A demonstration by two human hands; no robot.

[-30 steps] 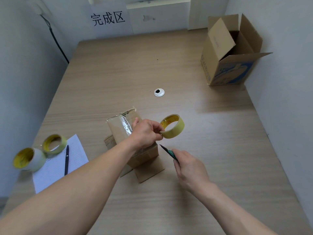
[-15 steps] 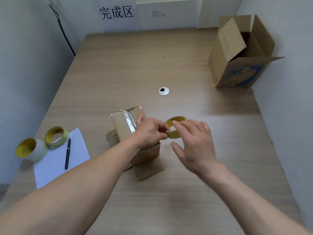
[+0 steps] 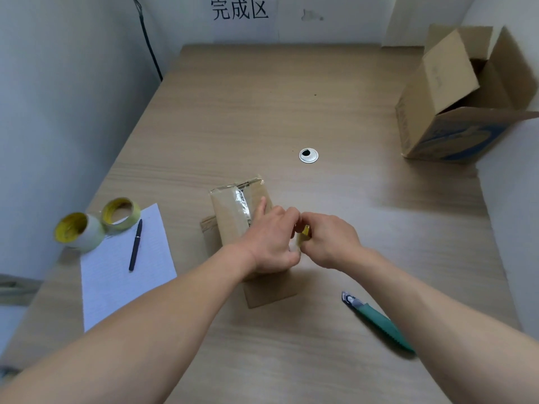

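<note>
A small brown cardboard box [image 3: 230, 211] with clear tape along its top stands at the table's middle, over a flat cardboard piece [image 3: 271, 293]. My left hand [image 3: 271, 240] lies on the box's right side, index finger stretched along the top and the other fingers curled against a yellow tape roll [image 3: 305, 230]. My right hand [image 3: 329, 240] grips that roll from the right. Only a sliver of the roll shows between the two hands. A green utility knife [image 3: 376, 319] lies on the table by my right forearm.
At the left lie a white lined sheet [image 3: 116, 275] with a black pen [image 3: 135, 245], and two more tape rolls [image 3: 78, 232] [image 3: 121, 213]. An open cardboard carton [image 3: 458, 112] stands at the back right. A round cable grommet [image 3: 308, 155] sits mid-table. Walls close in on both sides.
My right hand has let go of the green knife, which now lies on the table, and has closed on the tape roll. The roll has come down beside the box.
</note>
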